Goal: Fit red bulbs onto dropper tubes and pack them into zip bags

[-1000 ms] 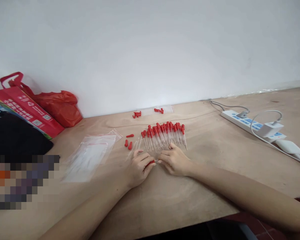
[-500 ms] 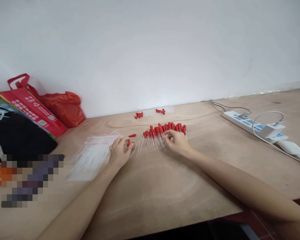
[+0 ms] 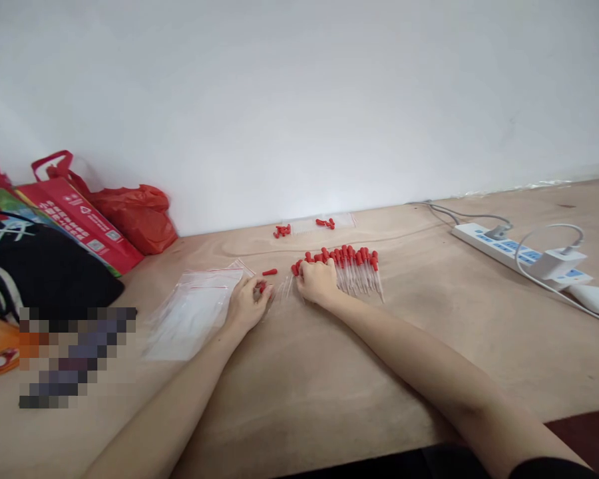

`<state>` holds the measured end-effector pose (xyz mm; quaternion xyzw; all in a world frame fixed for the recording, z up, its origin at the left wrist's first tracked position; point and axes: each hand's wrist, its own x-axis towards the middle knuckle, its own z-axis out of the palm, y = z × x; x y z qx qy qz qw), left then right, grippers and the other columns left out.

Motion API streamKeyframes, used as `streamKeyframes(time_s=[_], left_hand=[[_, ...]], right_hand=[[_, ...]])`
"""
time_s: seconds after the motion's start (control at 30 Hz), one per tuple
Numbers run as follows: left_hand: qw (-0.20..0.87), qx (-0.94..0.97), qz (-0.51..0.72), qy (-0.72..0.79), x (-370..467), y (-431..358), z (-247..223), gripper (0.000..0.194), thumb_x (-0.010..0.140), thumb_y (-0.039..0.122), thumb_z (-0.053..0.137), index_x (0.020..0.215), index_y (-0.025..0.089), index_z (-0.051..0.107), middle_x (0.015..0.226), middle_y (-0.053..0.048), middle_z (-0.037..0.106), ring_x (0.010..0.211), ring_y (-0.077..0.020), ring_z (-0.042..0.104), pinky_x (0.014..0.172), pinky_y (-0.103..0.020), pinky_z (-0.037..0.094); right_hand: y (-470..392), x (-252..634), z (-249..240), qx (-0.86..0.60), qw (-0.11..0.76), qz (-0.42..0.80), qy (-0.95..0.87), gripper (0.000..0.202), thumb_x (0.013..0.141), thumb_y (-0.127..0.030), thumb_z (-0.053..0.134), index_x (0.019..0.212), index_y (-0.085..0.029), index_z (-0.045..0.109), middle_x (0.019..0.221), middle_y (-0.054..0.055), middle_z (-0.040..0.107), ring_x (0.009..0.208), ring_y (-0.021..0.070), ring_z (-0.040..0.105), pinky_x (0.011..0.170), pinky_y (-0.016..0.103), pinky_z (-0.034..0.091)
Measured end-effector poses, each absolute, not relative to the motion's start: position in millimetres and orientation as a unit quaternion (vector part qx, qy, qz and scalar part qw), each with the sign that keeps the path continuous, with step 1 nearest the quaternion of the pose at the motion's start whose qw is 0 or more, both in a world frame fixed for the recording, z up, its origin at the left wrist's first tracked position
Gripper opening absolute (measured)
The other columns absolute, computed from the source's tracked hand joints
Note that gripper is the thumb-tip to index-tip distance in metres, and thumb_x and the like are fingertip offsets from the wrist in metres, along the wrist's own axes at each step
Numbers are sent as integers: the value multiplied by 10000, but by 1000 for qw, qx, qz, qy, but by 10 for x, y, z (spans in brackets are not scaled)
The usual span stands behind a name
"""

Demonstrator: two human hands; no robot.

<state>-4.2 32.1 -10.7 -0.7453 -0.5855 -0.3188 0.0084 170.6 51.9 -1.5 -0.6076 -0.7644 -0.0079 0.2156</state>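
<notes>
My right hand (image 3: 317, 281) lies over the left part of a row of clear droppers with red bulbs (image 3: 362, 263); its fingers are curled, and what they hold, if anything, is hidden. My left hand (image 3: 248, 303) rests beside the clear plastic bags (image 3: 192, 313), its fingertips closed round a small red bulb (image 3: 262, 288). Another loose red bulb (image 3: 269, 272) lies just beyond it. Between my hands are a few thin clear tubes (image 3: 283, 287) without bulbs.
Near the wall, a clear bag (image 3: 304, 227) lies with red bulbs around it. A white power strip (image 3: 509, 249) with cables is at the right. Red bags (image 3: 134, 216) and a black bag (image 3: 54, 273) stand at the left of the wooden table (image 3: 289, 399).
My right hand has moved left along the dropper row, uncovering its right end. My left fingers have drawn in around the red bulb. The view has shifted slightly.
</notes>
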Motion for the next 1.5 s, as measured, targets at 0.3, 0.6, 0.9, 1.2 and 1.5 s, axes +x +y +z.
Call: streamKeyframes(time_s=[0.3, 0.6, 0.9, 1.2, 1.5], left_hand=[[-25, -723, -334, -604, 13, 299, -97, 144, 707, 229, 504, 810, 162, 579, 739, -13, 517, 598, -113, 532, 600, -247, 468], [-16, -734, -330, -593, 36, 291, -108, 143, 680, 255, 555, 774, 155, 596, 715, -7, 494, 591, -108, 538, 597, -246, 489], [-38, -713, -367, -596, 59, 276, -111, 115, 691, 232, 555, 738, 146, 615, 730, -3, 493, 509, -72, 532, 537, -217, 503], [-6, -785, -389, -481, 254, 29, -49, 347, 802, 189, 418, 1147, 170, 450, 976, -64, 586, 820, -155, 572, 786, -320, 465], [-94, -854, -327, -394, 533, -178, -154, 444, 824, 177, 414, 1255, 224, 318, 923, -29, 595, 862, -155, 552, 802, -333, 437]], right_hand=[[325, 1502, 92, -588, 157, 13, -794, 279, 761, -306, 405, 770, -135, 626, 813, 127, 650, 772, 223, 573, 784, 397, 235], [336, 1319, 181, -604, 65, 56, -792, 249, 756, -239, 428, 829, -164, 654, 850, 140, 658, 826, 234, 578, 792, 406, 225], [137, 1767, 158, -590, 147, -35, -793, 271, 794, -265, 378, 860, -82, 566, 845, 165, 628, 790, 241, 553, 765, 381, 226], [-131, 2743, -212, -405, 319, -24, -857, 226, 876, -165, 285, 982, -137, 482, 774, 50, 614, 684, 133, 532, 820, 330, 254], [-165, 2701, -215, -363, 303, 21, -881, 245, 860, -170, 368, 1006, -180, 565, 872, 54, 624, 802, 137, 538, 820, 330, 242]])
